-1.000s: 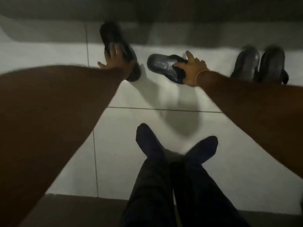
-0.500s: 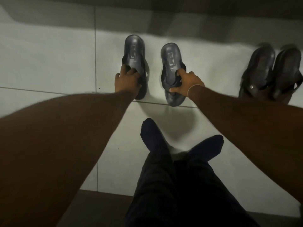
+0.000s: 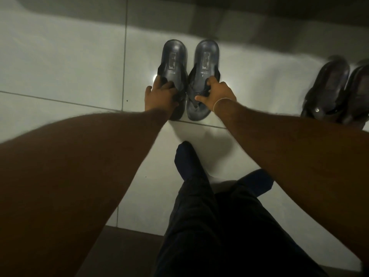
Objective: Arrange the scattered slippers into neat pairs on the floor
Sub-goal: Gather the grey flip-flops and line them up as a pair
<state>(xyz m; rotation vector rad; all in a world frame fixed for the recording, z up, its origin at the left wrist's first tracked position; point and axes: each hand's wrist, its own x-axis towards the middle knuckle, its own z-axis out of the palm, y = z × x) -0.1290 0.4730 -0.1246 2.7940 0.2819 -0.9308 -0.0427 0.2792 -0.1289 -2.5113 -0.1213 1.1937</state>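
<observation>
Two slippers (image 3: 190, 76) side by side, left hand (image 3: 160, 96), right hand (image 3: 216, 94) gripping straps.

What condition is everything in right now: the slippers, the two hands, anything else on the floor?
Left dark grey rubber slipper: flat on the tiled floor, sole down, beside its mate.
Right dark grey rubber slipper: flat, parallel, close beside the left one.
Left hand: closed on the left slipper's strap.
Right hand: closed on the right slipper's strap.
Dark glossy sandal pair: side by side, untouched, partly cut off at the picture's edge.
</observation>
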